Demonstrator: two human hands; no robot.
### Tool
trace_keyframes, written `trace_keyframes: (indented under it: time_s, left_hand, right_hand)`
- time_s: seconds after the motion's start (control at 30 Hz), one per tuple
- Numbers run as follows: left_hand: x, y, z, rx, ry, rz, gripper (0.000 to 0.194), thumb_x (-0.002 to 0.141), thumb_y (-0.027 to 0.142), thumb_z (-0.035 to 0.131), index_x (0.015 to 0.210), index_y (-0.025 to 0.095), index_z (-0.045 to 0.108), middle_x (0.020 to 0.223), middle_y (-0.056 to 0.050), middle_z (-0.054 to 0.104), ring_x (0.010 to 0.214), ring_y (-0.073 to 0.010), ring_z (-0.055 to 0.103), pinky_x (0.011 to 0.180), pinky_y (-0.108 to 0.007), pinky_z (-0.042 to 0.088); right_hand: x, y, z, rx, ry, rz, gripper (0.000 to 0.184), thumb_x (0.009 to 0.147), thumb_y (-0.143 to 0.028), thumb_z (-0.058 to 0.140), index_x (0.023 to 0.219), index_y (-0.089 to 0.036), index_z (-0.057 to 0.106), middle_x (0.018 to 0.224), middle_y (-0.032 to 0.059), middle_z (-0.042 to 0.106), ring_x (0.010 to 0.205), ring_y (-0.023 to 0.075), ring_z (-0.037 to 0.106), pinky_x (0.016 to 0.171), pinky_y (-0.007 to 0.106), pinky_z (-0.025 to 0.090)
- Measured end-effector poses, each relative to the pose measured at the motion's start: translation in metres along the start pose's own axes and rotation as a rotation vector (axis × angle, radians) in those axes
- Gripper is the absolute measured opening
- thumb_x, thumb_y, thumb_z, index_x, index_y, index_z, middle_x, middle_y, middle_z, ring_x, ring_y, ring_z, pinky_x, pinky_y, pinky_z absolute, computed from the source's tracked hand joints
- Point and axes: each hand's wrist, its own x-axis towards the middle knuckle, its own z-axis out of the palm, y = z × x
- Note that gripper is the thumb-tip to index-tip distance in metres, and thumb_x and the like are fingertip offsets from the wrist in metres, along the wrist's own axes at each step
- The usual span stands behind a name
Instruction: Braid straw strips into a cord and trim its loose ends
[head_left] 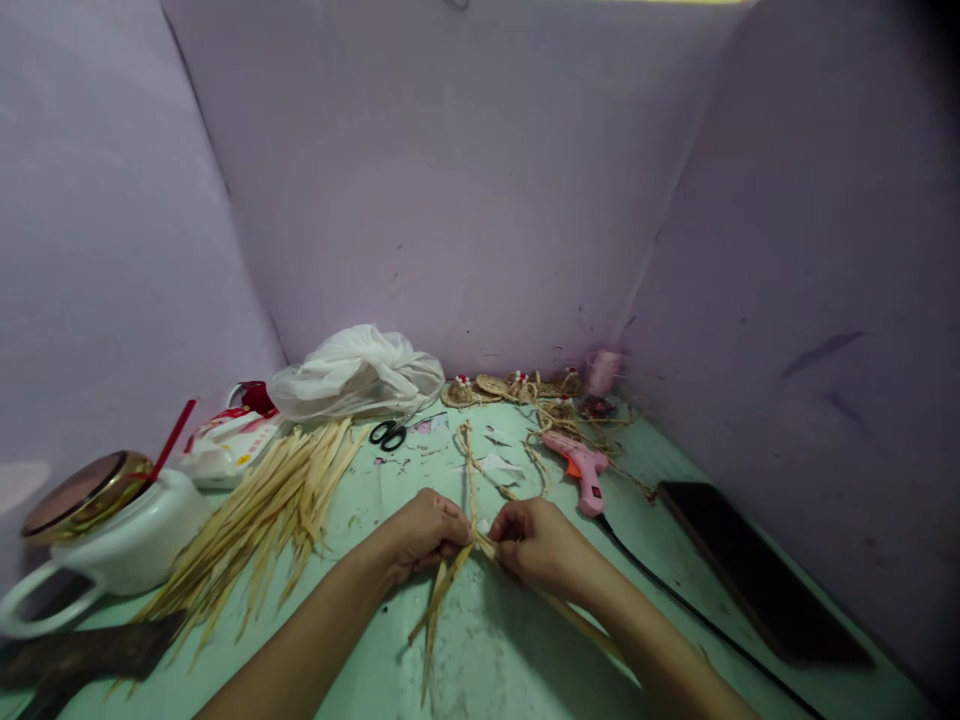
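Low over the green tabletop, my left hand (pixel 431 530) and my right hand (pixel 534 540) face each other, fingers pinched on strands of dried straw. Between them a straw braid (pixel 470 470) runs away from me along the table. Loose straw strands (pixel 433 610) hang from under my left fingers toward the near edge. More strands pass beneath my right hand and forearm. Left of my arms lies a wide bundle of flat straw strips (pixel 277 510). A pink glue gun (pixel 581 470) lies just beyond my right hand, its black cord trailing toward me.
Black-handled scissors (pixel 390 434) lie near a white plastic bag (pixel 360 370). Woven straw pieces with red and white beads (pixel 463 390) sit by the back wall. A dark flat slab (pixel 757 570) is at right; a white mug (pixel 127 540) and a dark blade-like tool (pixel 90 650) at left.
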Motion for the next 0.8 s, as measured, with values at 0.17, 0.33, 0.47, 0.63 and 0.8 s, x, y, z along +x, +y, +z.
trace_keyframes:
  time_s: [0.17,0.33,0.47,0.63,0.8]
  left_hand:
    - [0.001,0.000,0.000,0.003,-0.009,0.010,0.009,0.051,0.020,0.054,0.048,0.014,0.047,0.034,0.007,0.038,0.023,-0.0024,0.021,0.025,-0.018,0.007]
    - [0.001,-0.001,0.000,0.006,-0.012,0.016,0.010,0.051,0.021,0.054,0.049,0.014,0.048,0.034,0.007,0.039,0.023,-0.0021,0.020,0.025,-0.018,0.007]
    - [0.001,-0.002,0.000,0.011,-0.011,0.023,0.009,0.051,0.022,0.055,0.050,0.014,0.050,0.034,0.007,0.039,0.024,-0.0025,0.022,0.025,-0.018,0.009]
    - [0.001,-0.001,0.001,0.031,-0.007,0.030,0.010,0.051,0.022,0.055,0.048,0.014,0.049,0.034,0.007,0.039,0.024,-0.0029,0.022,0.026,-0.018,0.010]
    - [-0.001,0.001,0.002,0.069,0.012,0.013,0.009,0.051,0.019,0.053,0.045,0.014,0.048,0.032,0.006,0.039,0.023,-0.0042,0.024,0.027,-0.019,0.010]
  right_hand:
    - [-0.004,-0.008,0.006,0.172,-0.059,0.081,0.014,0.053,-0.005,0.046,0.057,-0.018,0.051,0.034,-0.0067,0.047,0.032,0.0088,0.041,0.037,0.020,0.030]
    - [-0.007,-0.015,0.004,0.340,-0.103,0.161,0.005,0.063,-0.013,0.052,0.058,-0.015,0.053,0.041,-0.0015,0.054,0.036,0.0091,0.047,0.039,0.020,0.038]
    - [-0.004,-0.010,0.004,0.448,-0.121,0.239,0.004,0.062,-0.009,0.055,0.062,-0.013,0.054,0.046,-0.0001,0.057,0.039,0.0087,0.051,0.044,0.021,0.044]
    - [-0.001,-0.008,0.006,0.494,-0.121,0.303,0.006,0.060,-0.005,0.054,0.057,-0.011,0.055,0.043,0.0020,0.056,0.036,0.0086,0.050,0.043,0.021,0.045]
    - [0.003,-0.006,0.014,0.471,-0.013,0.230,0.013,0.053,-0.004,0.051,0.045,-0.014,0.051,0.029,-0.0023,0.048,0.025,0.0069,0.037,0.030,0.018,0.029]
